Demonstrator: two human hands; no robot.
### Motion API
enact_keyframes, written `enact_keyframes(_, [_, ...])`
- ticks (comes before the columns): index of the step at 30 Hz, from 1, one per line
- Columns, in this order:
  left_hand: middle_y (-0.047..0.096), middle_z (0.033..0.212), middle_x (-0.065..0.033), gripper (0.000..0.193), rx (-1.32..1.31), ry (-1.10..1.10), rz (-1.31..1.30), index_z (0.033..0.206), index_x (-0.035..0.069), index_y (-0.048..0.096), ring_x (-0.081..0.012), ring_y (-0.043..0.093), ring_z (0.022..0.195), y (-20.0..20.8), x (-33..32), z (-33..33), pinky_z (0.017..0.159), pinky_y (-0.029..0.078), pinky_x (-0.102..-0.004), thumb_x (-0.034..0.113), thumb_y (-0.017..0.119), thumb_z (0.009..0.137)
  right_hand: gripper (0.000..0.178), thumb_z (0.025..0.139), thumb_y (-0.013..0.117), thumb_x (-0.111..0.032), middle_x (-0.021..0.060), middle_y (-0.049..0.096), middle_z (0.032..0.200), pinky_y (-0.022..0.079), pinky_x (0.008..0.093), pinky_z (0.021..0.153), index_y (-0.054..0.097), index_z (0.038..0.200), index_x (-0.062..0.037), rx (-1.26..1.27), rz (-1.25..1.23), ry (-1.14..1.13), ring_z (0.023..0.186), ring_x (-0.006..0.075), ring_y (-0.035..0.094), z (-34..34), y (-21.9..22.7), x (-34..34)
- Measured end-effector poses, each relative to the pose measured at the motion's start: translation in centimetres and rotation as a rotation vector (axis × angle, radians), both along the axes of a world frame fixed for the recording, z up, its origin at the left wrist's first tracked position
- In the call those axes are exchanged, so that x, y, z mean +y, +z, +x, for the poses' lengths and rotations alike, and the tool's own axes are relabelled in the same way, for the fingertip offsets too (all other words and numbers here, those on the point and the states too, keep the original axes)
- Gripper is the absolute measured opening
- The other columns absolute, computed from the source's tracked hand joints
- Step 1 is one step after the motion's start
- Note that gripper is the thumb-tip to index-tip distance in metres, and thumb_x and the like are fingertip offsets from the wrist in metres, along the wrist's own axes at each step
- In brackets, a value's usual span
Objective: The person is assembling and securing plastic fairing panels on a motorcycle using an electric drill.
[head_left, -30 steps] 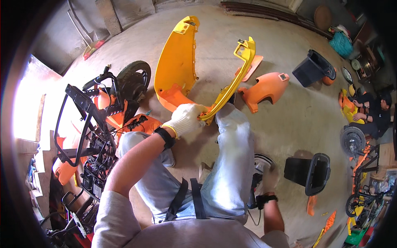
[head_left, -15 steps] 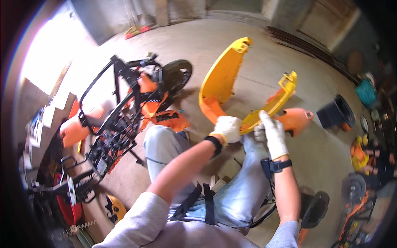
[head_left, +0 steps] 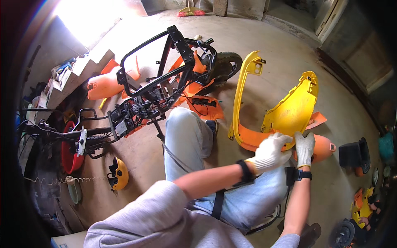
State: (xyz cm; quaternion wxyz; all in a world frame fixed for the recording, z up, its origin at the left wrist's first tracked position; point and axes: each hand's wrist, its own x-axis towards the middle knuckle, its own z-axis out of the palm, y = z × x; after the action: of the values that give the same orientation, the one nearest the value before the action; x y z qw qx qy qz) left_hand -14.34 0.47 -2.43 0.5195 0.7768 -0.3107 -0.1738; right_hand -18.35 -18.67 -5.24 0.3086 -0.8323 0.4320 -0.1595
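Observation:
A U-shaped scooter body panel, yellow with an orange curved lower part (head_left: 253, 138), stands in front of my right knee. Its narrow yellow arm is at the left, and its broad yellow side at the right. My right hand (head_left: 305, 149), in a white knit glove, grips the base of the broad side, with the fingers partly hidden behind the edge. Close beside it, my left hand (head_left: 271, 153), gloved likewise, is bent over the orange lower part with curled fingers. Whatever it pinches is too small or hidden to make out. Both wrists wear black straps.
A stripped black scooter frame (head_left: 178, 51) with a rear wheel (head_left: 226, 68) stands at the left. Orange panels (head_left: 109, 84) lie around it. A yellow helmet (head_left: 119, 173) and red basin (head_left: 71, 149) are at lower left. A black bucket (head_left: 355, 155) lies at the right.
The body panel has been turned around: its broad side has gone from left to right. My left hand has shifted from its grip toward my right hand. The whole view has swung left.

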Motion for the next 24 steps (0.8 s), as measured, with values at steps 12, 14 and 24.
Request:
enact_keyframes(12, [0.066, 0.089, -0.0044, 0.023, 0.926, 0.464, -0.431, 0.112, 0.002, 0.065, -0.0167, 0.063, 0.081, 9.5, 25.7, 3.1, 0.078, 0.052, -0.032, 0.018, 0.066, 0.096, 0.039, 0.082, 0.068, -0.029, 0.0284, 0.07, 0.093, 0.053, 0.0466, 0.082, 0.064, 0.097, 0.0071, -0.099, 0.15, -0.022, 0.089, 0.0432, 0.068, 1.0, -1.7, -4.5])
enact_keyframes(14, [0.062, 0.082, -0.0027, 0.022, 1.053, 0.322, -0.494, 0.109, 0.004, 0.063, -0.0145, 0.06, 0.076, 8.1, 20.5, 0.7, 0.071, 0.05, -0.0304, 0.021, 0.068, 0.096, 0.046, 0.081, 0.068, -0.036, 0.0283, 0.071, 0.101, 0.053, 0.0486, 0.086, 0.066, 0.102, 0.0047, 0.003, -0.06, -0.026, 0.098, 0.0441, 0.069, 2.1, -0.9, -2.5])
enact_keyframes(24, [0.069, 0.095, -0.0022, 0.027, 0.418, -0.058, -0.489, 0.115, -0.004, 0.066, -0.0075, 0.062, 0.083, 2.7, 0.1, 4.2, 0.076, 0.051, -0.0238, 0.019, 0.063, 0.102, 0.046, 0.082, 0.065, -0.036, 0.0314, 0.07, 0.104, 0.053, 0.0493, 0.087, 0.065, 0.102, 0.0062, -0.06, 0.05, -0.05, 0.102, 0.0432, 0.069, 1.1, -1.7, -2.0])
